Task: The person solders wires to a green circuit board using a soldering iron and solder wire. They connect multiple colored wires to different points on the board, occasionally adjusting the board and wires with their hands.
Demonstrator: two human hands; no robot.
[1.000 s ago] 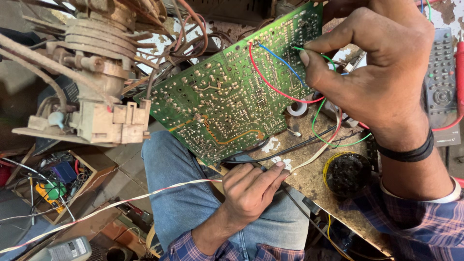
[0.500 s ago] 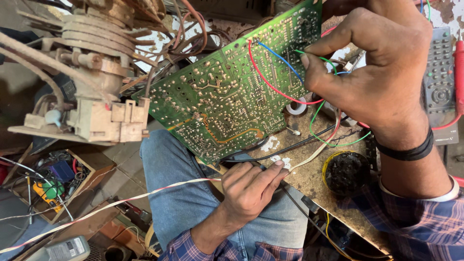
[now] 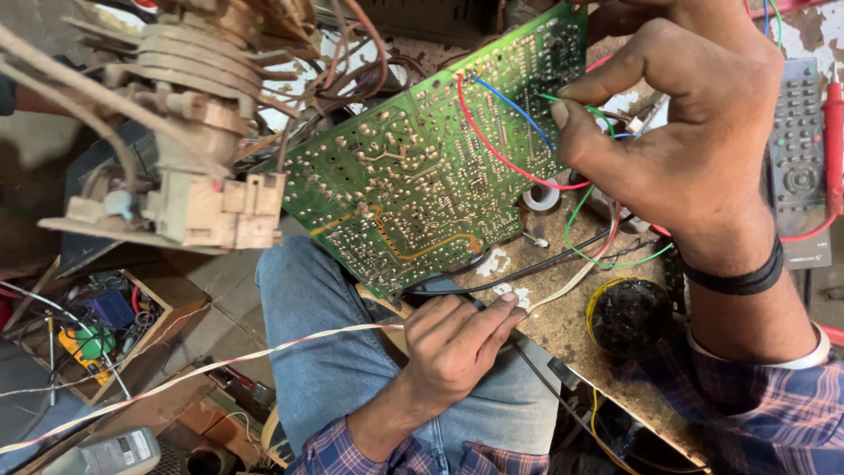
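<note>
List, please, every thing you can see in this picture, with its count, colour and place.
circuit board: one, green, centre, tilted, solder side up
wires: several, red, blue, green, across the board's right part
tube neck assembly: one, beige, upper left
remote control: one, grey, right edge
probe: one, red, far right
round part: one, black, on the rusty bench
box of parts: one, wooden, lower left
left hand: grips a dark tool below the board
right hand: pinches wires at the board's right edge
</note>
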